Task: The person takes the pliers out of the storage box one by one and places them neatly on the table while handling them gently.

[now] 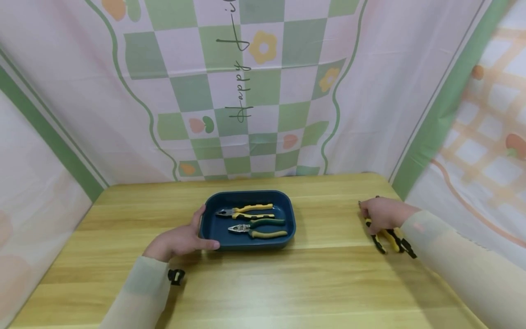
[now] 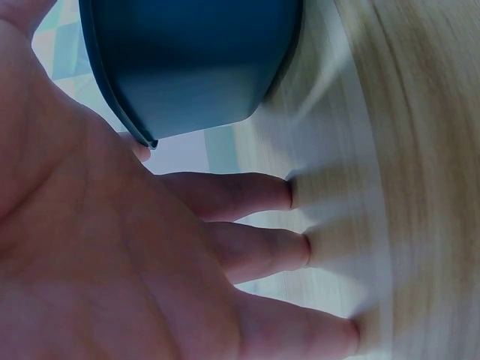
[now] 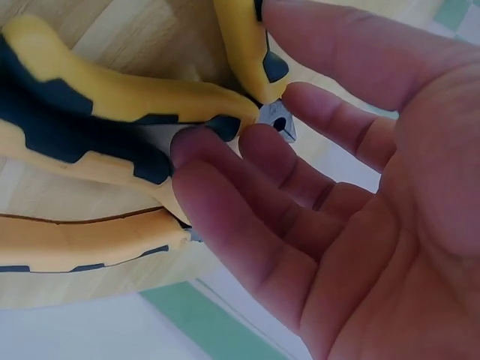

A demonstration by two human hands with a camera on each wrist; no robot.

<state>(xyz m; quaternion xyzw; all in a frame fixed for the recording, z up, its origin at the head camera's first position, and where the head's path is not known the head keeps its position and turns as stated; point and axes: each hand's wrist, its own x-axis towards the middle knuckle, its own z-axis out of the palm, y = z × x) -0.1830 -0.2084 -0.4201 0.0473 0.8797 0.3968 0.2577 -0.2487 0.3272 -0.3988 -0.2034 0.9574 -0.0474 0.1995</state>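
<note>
On the table sits a dark blue tray (image 1: 246,247) holding two pairs of pliers: yellow-and-black-handled pliers (image 1: 253,208) and green-and-tan-handled pliers (image 1: 268,234). My left hand (image 1: 181,240) rests at the tray's left end, thumb along the near rim, index finger at the left rim. In the left wrist view its other fingers (image 2: 259,251) extend straight to the tabletop. At the right, my right hand (image 1: 382,212) is over more yellow-and-black-handled pliers (image 3: 142,101). Its loosely bent fingers touch or hover by them; a firm grip does not show. The hand partly hides the plier heads.
The wooden table (image 1: 308,283) spreads around the tray and the right-hand pliers. A patterned cloth (image 1: 263,91) hangs along its back edge, with more cloth at both sides. A small black object (image 1: 176,277) shows beside the left wrist.
</note>
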